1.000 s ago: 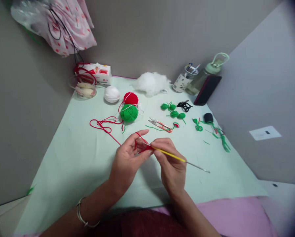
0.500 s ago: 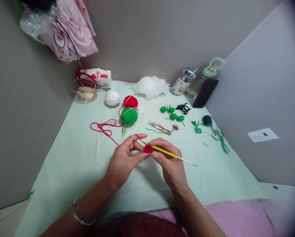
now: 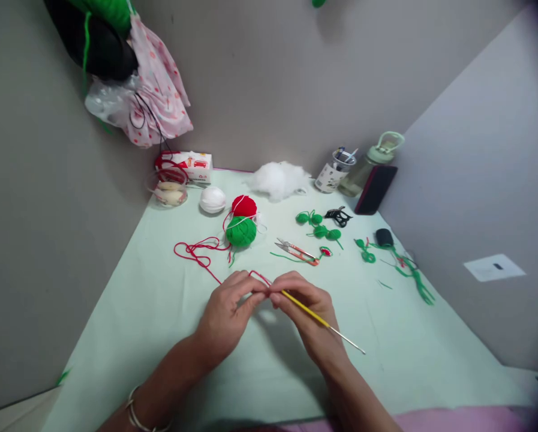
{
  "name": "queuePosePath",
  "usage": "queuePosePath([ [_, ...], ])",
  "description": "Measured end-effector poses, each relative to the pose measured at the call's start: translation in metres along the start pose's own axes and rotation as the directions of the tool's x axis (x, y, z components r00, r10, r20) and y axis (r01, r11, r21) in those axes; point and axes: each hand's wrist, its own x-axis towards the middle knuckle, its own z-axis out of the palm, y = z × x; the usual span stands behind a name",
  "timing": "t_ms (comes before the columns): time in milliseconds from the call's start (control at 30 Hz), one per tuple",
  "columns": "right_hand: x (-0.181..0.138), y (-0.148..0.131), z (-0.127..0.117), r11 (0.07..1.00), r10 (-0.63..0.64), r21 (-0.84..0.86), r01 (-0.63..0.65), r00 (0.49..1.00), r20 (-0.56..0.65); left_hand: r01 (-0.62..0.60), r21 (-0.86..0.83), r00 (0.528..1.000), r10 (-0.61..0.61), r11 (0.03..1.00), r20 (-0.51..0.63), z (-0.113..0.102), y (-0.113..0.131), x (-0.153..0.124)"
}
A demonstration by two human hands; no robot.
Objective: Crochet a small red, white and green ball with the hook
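Between the fingertips of both hands, a small red crochet piece is almost wholly hidden. My left hand (image 3: 233, 303) is closed in a pinch around it, and red yarn (image 3: 260, 276) loops up over the fingers. My right hand (image 3: 309, 306) grips a yellow-handled crochet hook (image 3: 308, 309), its bare metal end pointing down to the right; the working tip is hidden at the fingertips. A red strand runs from my left hand to loose coils on the table, near a red yarn ball (image 3: 244, 206) and a green yarn ball (image 3: 241, 232).
Thread snips (image 3: 298, 251) lie beyond my hands. Green crocheted pieces (image 3: 320, 231), a black hair clip (image 3: 338, 216) and a black yarn spool (image 3: 384, 237) are to the right. Farther back stand white stuffing (image 3: 279, 181), a white yarn ball (image 3: 213, 200), a pen cup (image 3: 335, 172), a bottle (image 3: 372, 165) and a phone (image 3: 376, 190).
The view has tilted up, so everything sits lower in it. My fingertips have closed together over the red piece, which showed plainly before. Both hands keep their hold.
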Motion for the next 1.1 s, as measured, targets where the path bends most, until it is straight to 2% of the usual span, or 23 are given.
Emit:
queuePosePath([
  [100, 0.002, -0.001, -0.004, 0.997, 0.062, 0.045, -0.064, 0.997, 0.043, 0.022, -0.016, 0.998, -0.021, 1.000, 0.053, -0.008, -0.001, -0.001],
  [233, 0.003, -0.002, -0.010, 0.979, 0.154, 0.132, -0.156, 0.988, 0.029, 0.192, -0.195, 0.972, -0.159, 0.962, 0.173, -0.019, -0.006, -0.002],
  [333, 0.004, -0.002, -0.010, 0.978, 0.168, 0.128, -0.168, 0.986, 0.005, 0.289, -0.321, 0.946, -0.217, 0.902, 0.241, -0.018, -0.007, -0.004],
  [433, 0.006, -0.002, -0.006, 0.988, 0.151, 0.042, -0.152, 0.988, 0.013, 0.287, -0.472, 0.955, -0.208, 0.834, 0.212, -0.010, -0.003, -0.004],
  [533, 0.008, -0.001, 0.000, 0.987, 0.162, -0.017, -0.161, 0.984, 0.072, 0.271, -0.615, 0.962, -0.236, 0.740, 0.139, -0.002, 0.002, -0.004],
  [600, 0.010, -0.002, 0.002, 0.985, 0.174, -0.030, -0.172, 0.977, 0.126, 0.274, -0.666, 0.960, -0.243, 0.694, 0.142, 0.001, 0.003, -0.003],
  [733, 0.017, -0.003, 0.005, 0.980, 0.199, -0.048, -0.193, 0.946, 0.256, 0.312, -0.675, 0.950, -0.244, 0.669, 0.197, 0.003, 0.001, -0.002],
  [900, 0.019, 0.004, 0.005, 0.983, 0.155, -0.136, -0.123, 0.952, 0.265, 0.298, -0.561, 0.954, -0.255, 0.772, 0.156, -0.005, -0.002, 0.001],
  [1000, 0.018, 0.009, 0.000, 0.975, 0.218, -0.091, -0.200, 0.941, 0.259, 0.332, -0.508, 0.942, -0.255, 0.795, 0.216, -0.010, -0.007, 0.002],
  [1100, 0.021, 0.012, -0.004, 0.951, 0.301, -0.014, -0.310, 0.910, 0.283, 0.372, -0.558, 0.928, -0.294, 0.742, 0.227, -0.009, -0.014, 0.004],
])
